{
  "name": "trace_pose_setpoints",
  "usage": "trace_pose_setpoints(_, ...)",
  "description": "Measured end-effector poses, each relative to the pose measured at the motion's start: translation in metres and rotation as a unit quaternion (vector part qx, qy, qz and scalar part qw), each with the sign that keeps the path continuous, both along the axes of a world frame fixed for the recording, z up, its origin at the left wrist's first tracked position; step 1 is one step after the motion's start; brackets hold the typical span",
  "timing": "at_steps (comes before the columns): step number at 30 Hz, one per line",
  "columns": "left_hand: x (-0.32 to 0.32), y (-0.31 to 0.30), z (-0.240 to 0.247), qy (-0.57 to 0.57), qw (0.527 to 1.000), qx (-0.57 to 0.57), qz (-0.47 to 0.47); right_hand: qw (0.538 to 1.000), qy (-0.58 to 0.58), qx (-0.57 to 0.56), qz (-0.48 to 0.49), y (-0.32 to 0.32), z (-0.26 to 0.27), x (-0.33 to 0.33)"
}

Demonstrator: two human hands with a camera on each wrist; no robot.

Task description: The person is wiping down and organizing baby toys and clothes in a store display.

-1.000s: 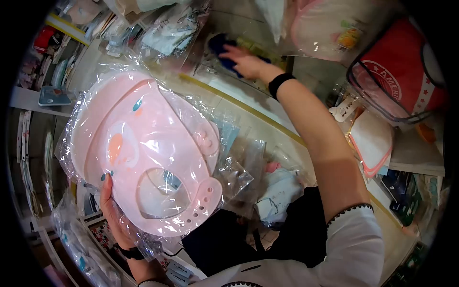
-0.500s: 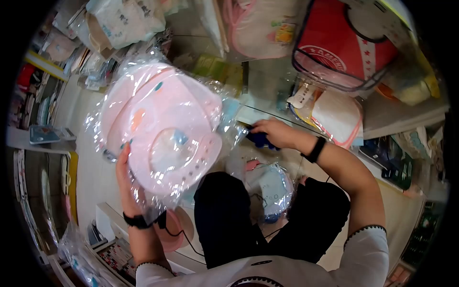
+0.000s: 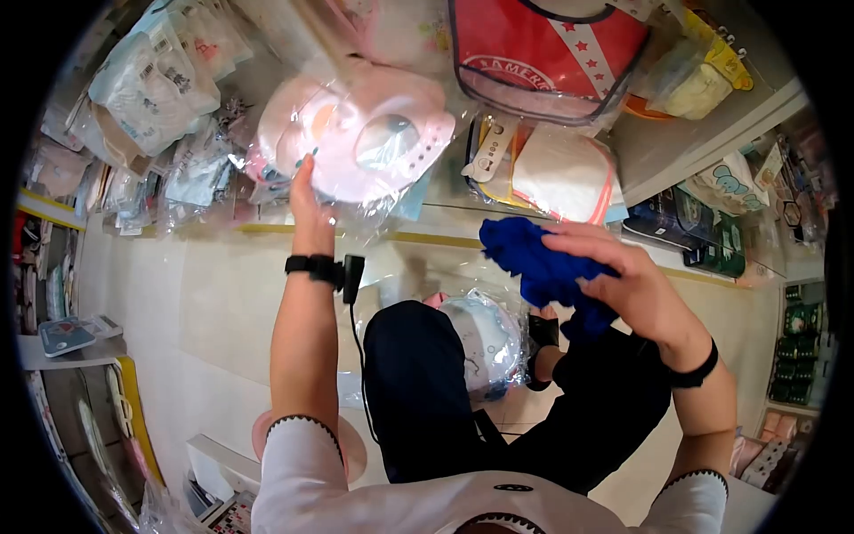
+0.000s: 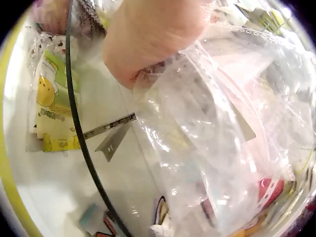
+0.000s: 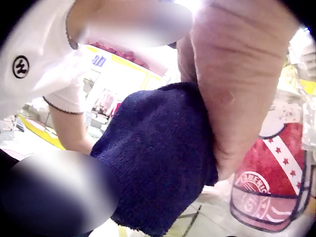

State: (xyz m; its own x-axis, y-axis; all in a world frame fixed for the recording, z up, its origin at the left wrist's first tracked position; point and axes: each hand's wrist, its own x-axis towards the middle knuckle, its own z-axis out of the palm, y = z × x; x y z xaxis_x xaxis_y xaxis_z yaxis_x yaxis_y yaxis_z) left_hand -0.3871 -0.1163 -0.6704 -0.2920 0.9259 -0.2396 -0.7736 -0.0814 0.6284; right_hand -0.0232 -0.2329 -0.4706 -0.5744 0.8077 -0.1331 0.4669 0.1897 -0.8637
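In the head view my left hand [image 3: 310, 200] holds a pink baby bib [image 3: 342, 173] in a clear plastic bag, over the shelf in front of me. The thumb lies on the bib's face. From the left wrist, the hand [image 4: 153, 39] grips the edge of the crinkled bag [image 4: 197, 148]; the fingertips are hidden. My right hand [image 3: 645, 289], above my right knee, holds a bunched dark blue cloth [image 3: 534, 258] between thumb and fingers. That cloth [image 5: 153, 153] hangs down from the hand in the right wrist view, its surface fuzzy like towelling.
A red bib [image 3: 547, 58] in a bag lies at the back of the shelf, with a white bib with pink trim [image 3: 565, 173] before it. Bagged goods [image 3: 156, 80] crowd the left. On the floor between my legs sits a bagged light blue item [image 3: 480, 334].
My left hand has carried the bagged bib forward from my left side to over the shelf. My right hand has drawn the blue cloth back from the shelf towards my knee. The view has turned right.
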Motion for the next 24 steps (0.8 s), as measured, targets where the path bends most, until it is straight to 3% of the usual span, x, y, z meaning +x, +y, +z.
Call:
trace_pose_setpoints(5, 0.025, 0.046, -0.049, 0.015, 0.994, -0.104, 0.041, 0.998, 0.012, -0.056, 0.032, -0.027, -0.005, 0.0)
trace_pose_setpoints(9, 0.04, 0.051, -0.032, -0.035, 0.999, -0.017, 0.0, 0.996, 0.035, -0.074, 0.031, -0.029, -0.004, 0.0)
trace_pose_setpoints(12, 0.051, 0.06, -0.037, -0.062, 0.996, -0.018, 0.068, 0.997, 0.046, -0.066, -0.003, -0.023, -0.012, -0.002)
trace_pose_setpoints(13, 0.061, 0.053, -0.029, -0.016, 0.996, -0.027, 0.084, 0.997, 0.05, -0.061, -0.012, -0.021, -0.015, -0.003)
trace_pose_setpoints(16, 0.044, 0.041, -0.038, 0.095, 0.993, -0.049, -0.051, 0.995, 0.056, -0.076, -0.023, -0.017, -0.022, -0.002)
trace_pose_setpoints(19, -0.002, 0.015, -0.016, 0.236, 0.906, -0.19, -0.296, 0.994, 0.049, -0.091, -0.024, -0.012, -0.026, 0.001)
trace_pose_setpoints(22, -0.001, -0.016, 0.021, 0.348, 0.826, -0.265, -0.354, 0.997, 0.051, -0.055, -0.015, -0.006, -0.035, 0.004)
trace_pose_setpoints(24, -0.001, -0.016, 0.009, 0.304, 0.862, -0.198, -0.355, 0.999, 0.032, -0.027, -0.024, 0.0, -0.039, 0.007)
